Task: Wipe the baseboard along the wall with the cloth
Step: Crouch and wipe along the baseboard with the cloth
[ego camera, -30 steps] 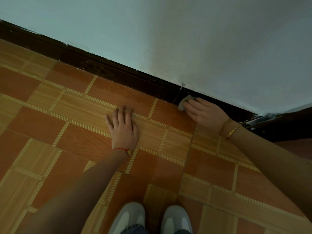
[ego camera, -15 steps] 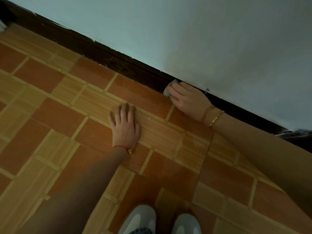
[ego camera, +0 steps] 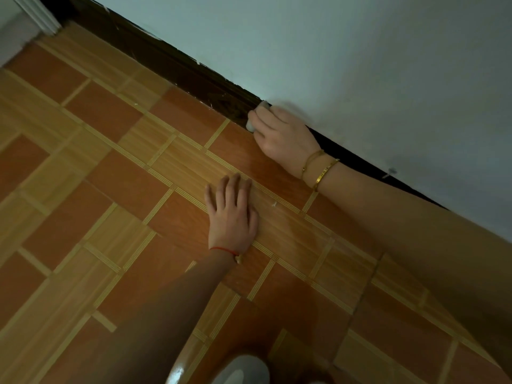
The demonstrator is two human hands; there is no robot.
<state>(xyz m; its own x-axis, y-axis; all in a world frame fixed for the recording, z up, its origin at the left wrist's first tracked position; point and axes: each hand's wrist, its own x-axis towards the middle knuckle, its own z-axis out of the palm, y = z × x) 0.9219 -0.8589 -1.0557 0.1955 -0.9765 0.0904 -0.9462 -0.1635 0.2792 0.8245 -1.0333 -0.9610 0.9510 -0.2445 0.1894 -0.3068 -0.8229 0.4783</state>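
Two hands are in view and one cloth. The right hand (ego camera: 279,134) presses a small pale cloth (ego camera: 256,115) against the dark baseboard (ego camera: 177,67), its fingers (ego camera: 261,121) curled round the wad so that only two bits of it show — one at the top edge of the baseboard, one lower, near the floor. The cloth sits where the baseboard meets the pale wall (ego camera: 346,51). Two gold bangles (ego camera: 318,170) ring that wrist. The left hand (ego camera: 232,214) lies flat on the tiled floor (ego camera: 110,176), fingers straight and close together, holding nothing, well apart from the baseboard; one red string bracelet (ego camera: 224,249) crosses its wrist.

To the upper left of the cloth the baseboard runs bare to a white door frame (ego camera: 36,15) at the corner. To the right, the forearm lies in front of it. One grey shoe tip (ego camera: 238,370) shows at the bottom edge — a second cannot be made out.
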